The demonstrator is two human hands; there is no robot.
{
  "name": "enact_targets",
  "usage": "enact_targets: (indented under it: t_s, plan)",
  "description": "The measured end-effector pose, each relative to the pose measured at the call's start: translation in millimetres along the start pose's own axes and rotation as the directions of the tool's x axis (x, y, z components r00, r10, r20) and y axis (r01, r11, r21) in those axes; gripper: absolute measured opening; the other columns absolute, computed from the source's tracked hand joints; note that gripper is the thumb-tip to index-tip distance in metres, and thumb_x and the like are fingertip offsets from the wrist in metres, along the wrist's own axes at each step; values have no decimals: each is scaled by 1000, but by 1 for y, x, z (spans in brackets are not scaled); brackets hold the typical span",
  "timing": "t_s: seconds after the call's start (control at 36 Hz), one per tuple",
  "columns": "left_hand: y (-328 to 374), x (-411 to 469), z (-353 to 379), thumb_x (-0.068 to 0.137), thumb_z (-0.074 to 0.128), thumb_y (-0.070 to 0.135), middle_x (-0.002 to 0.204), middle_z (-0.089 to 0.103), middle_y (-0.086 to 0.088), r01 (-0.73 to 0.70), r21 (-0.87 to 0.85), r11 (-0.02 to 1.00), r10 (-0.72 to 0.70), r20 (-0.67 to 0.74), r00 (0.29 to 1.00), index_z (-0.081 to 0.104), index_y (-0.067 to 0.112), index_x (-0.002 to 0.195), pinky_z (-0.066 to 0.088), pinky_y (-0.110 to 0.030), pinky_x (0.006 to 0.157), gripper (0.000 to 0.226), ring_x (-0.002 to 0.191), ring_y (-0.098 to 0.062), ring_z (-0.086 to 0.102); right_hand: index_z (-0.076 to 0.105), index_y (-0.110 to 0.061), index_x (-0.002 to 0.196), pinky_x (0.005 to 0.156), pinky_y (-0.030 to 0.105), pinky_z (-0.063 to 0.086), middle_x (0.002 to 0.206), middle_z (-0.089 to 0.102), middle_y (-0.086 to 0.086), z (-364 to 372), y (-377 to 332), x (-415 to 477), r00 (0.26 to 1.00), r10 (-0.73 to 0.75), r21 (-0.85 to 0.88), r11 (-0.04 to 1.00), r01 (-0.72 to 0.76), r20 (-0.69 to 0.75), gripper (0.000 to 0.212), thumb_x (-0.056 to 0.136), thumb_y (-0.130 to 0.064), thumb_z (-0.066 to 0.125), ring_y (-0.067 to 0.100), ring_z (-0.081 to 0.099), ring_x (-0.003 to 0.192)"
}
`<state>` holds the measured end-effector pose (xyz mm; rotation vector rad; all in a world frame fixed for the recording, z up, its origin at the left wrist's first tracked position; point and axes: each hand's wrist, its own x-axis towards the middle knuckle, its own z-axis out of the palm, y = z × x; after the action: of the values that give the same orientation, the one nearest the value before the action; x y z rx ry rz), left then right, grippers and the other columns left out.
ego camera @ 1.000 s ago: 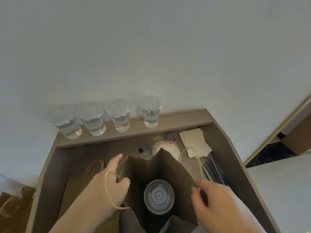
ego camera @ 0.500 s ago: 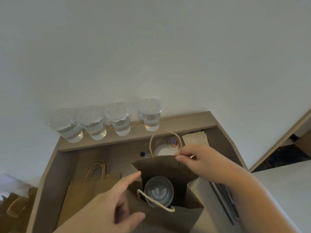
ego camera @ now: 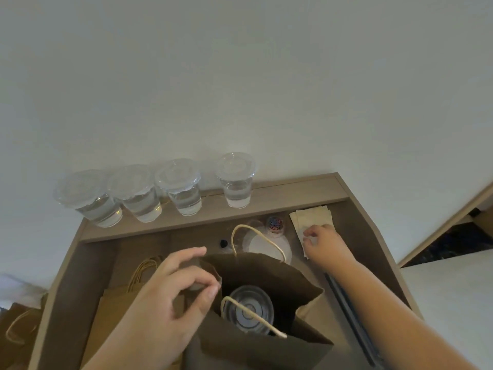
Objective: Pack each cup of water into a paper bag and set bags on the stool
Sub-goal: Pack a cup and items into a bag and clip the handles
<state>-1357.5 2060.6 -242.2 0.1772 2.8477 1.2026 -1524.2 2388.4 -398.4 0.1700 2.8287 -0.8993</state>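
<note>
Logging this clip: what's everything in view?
cups of water: four, clear, lidded, back ledge
open paper bag: one, brown, counter front
cup in bag: one, clear, lidded, inside that bag
flat paper bags: stack, tan, counter left
more bags: count unclear, brown, beyond counter's left edge
napkins: stack, beige, back right
jar of coloured clips: one, clear, behind open paper bag
white disc: one, beside the jar
dark sticks: several, counter right
left hand: one, pinching open paper bag's left rim
right hand: one, fingers pinching napkins
</note>
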Motion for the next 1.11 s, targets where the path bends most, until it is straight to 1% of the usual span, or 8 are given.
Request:
enact_targets:
  t_s: [0.08, 0.14, 0.33, 0.53, 0.72, 0.83, 0.97, 1.11]
  plan:
    - [-3, 0, 3, 87, 77, 37, 146, 47, 28, 10, -23, 1000, -10, 3, 1000, 73, 43, 101, 56, -38, 94, 16, 106, -5, 71, 54, -29, 146, 98, 41, 56, 147, 50, 3, 10, 2, 16, 998, 30, -86, 996, -34, -47, 51, 98, -45, 61, 26, 61, 120]
    - [-7, -2, 4, 85, 78, 18, 149, 42, 29, 25, -32, 999, -24, 17, 1000, 69, 44, 109, 56, -37, 93, 37, 106, -6, 71, 50, -27, 148, 99, 46, 55, 146, 51, 8, 11, 1, 23, 997, 43, -151, 987, -52, -66, 60, 95, -51, 61, 31, 58, 126]
    - [-3, -4, 1, 63, 46, 50, 153, 3, 49, 54, 95, 994, -78, 271, 959, 34, 73, 132, 49, -13, 79, 73, 100, 9, 63, 51, -21, 145, 106, 51, 51, 144, 51, 12, 18, 10, 32, 990, 138, -270, 952, -142, -32, 62, 92, -50, 65, 35, 53, 130]
    - [-4, -6, 4, 65, 50, 60, 157, 4, 47, 88, 119, 989, -113, 221, 969, 29, 71, 140, 56, -21, 74, 79, 79, -7, 70, 50, -24, 148, 104, 50, 52, 148, 52, 10, 25, 13, 36, 989, 137, -340, 929, -146, -52, 85, 85, -81, 54, 34, 52, 134]
    - [6, -6, 10, 64, 50, 77, 158, -4, 47, 56, 181, 982, -88, 176, 980, 24, 74, 139, 51, -10, 71, 79, 85, 4, 68, 55, -24, 143, 105, 51, 50, 145, 53, 11, 22, 14, 39, 985, 168, -242, 955, -171, -36, 58, 90, -48, 58, 36, 51, 131]
    - [4, -4, 9, 63, 45, 81, 156, -8, 49, 38, 170, 985, -65, 159, 985, 24, 77, 134, 46, -4, 78, 74, 113, 29, 46, 54, -21, 149, 102, 51, 54, 142, 58, 14, 21, 14, 40, 986, 160, -165, 972, -167, -50, 51, 101, -37, 47, 37, 56, 126]
    - [-2, -5, 7, 64, 49, 82, 156, -1, 50, 21, 142, 990, -41, 140, 989, 29, 77, 134, 52, -13, 89, 73, 120, 20, 49, 54, -19, 153, 106, 51, 54, 148, 57, 12, 21, 19, 41, 984, 168, -144, 974, -176, -64, 47, 108, -29, 47, 34, 58, 130]
    - [-3, -9, 8, 66, 47, 82, 156, 1, 50, 25, 142, 990, -44, 136, 990, 22, 79, 135, 52, -19, 101, 74, 130, 19, 41, 62, -16, 130, 90, 44, 60, 124, 63, 10, 25, 23, 38, 992, 96, -212, 971, -111, -77, 32, 99, -21, 54, 29, 63, 108]
